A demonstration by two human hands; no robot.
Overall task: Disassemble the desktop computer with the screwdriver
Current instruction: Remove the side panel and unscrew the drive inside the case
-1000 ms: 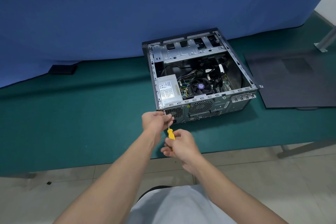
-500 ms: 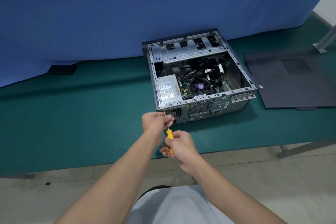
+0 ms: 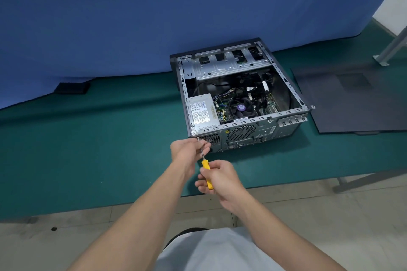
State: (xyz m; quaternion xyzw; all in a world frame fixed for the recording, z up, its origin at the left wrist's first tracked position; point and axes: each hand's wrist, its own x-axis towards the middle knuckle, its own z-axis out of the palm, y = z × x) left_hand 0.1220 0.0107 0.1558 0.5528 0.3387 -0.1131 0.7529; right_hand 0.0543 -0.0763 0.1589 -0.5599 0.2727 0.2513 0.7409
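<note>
Green table (image 3: 88, 149) with opened desktop computer (image 3: 231, 68); fingers (image 3: 200, 183) of right hand (image 3: 220, 179) wrapping screwdriver (image 3: 206, 165) handle, left hand (image 3: 187, 149) pinching shaft.

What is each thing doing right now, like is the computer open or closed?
computer case: open on top, insides showing.
screwdriver: tip at the case's near left corner.
left hand: pinches the screwdriver's shaft.
right hand: grips the yellow handle.
dark panel: lies flat on the table.
</note>
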